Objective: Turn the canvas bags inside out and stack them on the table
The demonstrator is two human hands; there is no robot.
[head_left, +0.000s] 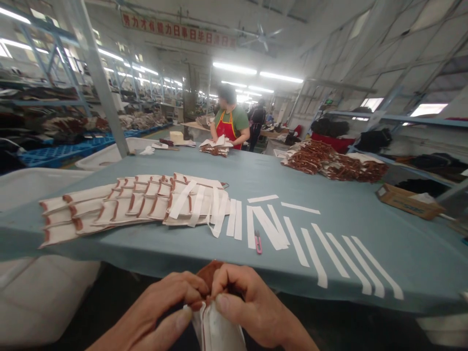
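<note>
Below the near table edge, my left hand (171, 304) and my right hand (244, 302) pinch a cream fabric piece with brown trim (219, 331). Its brown flap (210, 274) sticks up between my fingers, and the cream part hangs down toward me. The fingertips of both hands almost meet at the seam, partly hiding it. On the table beyond lie pink thread snips (258, 242) and several white strips (270, 226). To the left, overlapping cream pieces with brown edges (135, 200) spread in a row, some strips lying on them.
The blue-green table (248, 170) reaches away from me. Brown and cream pieces (329, 161) are heaped at its far right, near a cardboard box (409, 200). Across the table a person in a red apron (232, 124) handles a stack of pieces (215, 146). White bins (40, 180) stand left.
</note>
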